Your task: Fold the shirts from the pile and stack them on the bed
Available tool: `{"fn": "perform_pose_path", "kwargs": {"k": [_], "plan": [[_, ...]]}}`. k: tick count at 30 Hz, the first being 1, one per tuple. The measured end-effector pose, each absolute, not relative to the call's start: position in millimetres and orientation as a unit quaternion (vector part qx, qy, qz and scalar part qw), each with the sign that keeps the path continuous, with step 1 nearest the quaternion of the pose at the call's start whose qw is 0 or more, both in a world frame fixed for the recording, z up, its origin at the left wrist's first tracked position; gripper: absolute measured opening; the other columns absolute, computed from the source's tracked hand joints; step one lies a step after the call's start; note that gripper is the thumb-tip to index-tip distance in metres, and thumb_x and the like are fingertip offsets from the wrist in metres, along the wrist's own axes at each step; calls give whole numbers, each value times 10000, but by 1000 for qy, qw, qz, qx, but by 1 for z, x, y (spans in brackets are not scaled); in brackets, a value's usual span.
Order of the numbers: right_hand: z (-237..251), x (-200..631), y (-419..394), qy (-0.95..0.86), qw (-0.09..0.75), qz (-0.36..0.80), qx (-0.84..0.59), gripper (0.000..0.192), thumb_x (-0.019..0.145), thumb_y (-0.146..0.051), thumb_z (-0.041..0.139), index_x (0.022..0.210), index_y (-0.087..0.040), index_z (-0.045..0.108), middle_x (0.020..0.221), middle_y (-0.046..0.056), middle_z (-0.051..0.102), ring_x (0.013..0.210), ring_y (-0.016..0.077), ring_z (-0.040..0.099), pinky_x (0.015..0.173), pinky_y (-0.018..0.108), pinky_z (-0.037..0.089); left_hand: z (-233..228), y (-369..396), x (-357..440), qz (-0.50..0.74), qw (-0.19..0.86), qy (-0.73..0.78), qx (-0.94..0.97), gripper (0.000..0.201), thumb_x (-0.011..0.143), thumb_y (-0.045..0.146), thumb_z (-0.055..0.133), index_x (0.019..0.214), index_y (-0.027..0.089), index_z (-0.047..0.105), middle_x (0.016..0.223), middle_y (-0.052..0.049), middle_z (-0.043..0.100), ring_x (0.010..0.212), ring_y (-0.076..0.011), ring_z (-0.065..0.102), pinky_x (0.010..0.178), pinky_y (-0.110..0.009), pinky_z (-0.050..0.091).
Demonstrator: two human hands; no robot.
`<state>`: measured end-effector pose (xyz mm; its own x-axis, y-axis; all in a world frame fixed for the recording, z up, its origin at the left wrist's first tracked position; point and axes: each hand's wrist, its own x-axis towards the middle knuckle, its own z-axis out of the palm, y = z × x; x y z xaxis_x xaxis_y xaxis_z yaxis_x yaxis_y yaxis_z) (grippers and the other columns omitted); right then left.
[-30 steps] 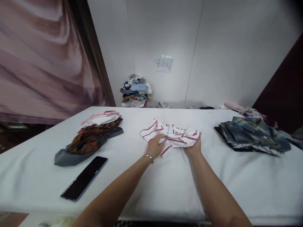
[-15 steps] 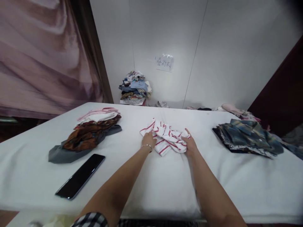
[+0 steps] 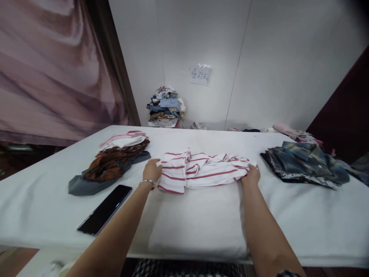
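The two hands are drawing apart along the bench (image 3: 201,231). The left hand (image 3: 152,171), which was pressing on the near left corner of the red-striped white garment (image 3: 201,173), is now sitting farther left, close to the stack of folded clothes (image 3: 112,163), gripping the garment's left edge. The right hand (image 3: 251,175) is moving out to the right, holding the opposite edge. Between them the garment, bunched into a crumpled heap a second ago, is stretching out into a long, flatter band across the white cover.
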<state>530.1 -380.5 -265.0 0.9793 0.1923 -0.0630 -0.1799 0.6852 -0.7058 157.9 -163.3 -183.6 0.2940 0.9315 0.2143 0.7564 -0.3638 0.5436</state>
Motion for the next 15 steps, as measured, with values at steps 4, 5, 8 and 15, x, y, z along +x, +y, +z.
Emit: {"fn": "perform_pose_path", "kwargs": {"k": [4, 5, 8, 15], "plan": [[-256, 516, -377, -28, 900, 58, -431, 340, 633, -82, 502, 931, -219, 592, 799, -66, 627, 762, 139, 638, 835, 352, 556, -193, -215, 181, 259, 126, 464, 838, 365, 864, 412, 492, 1128, 194, 621, 1205, -100, 624, 1142, -254, 545, 999, -363, 418], [-254, 514, -378, -24, 898, 56, -436, 339, 635, -82, 493, 928, -218, 595, 798, -63, 626, 757, 139, 634, 830, 339, 554, -195, -229, 190, 242, 119, 441, 856, 400, 853, 453, 511, 1140, 192, 608, 1222, -109, 613, 1152, -269, 537, 993, -381, 418], [-251, 512, -383, -11, 895, 54, -443, 356, 629, -77, 474, 929, -224, 596, 795, -59, 620, 747, 141, 627, 823, 325, 549, -203, -256, 213, 176, 112, 404, 891, 408, 787, 454, 602, 1106, 199, 601, 1204, -137, 608, 1146, -333, 532, 945, -450, 424], [-249, 514, -385, -26, 898, 38, -438, 388, 629, -79, 472, 962, -239, 593, 833, -62, 623, 760, 123, 622, 844, 335, 555, -193, -210, 205, 188, 195, 522, 809, 93, 759, 274, 584, 718, 191, 580, 822, -56, 668, 808, -209, 630, 731, -311, 483]]}}
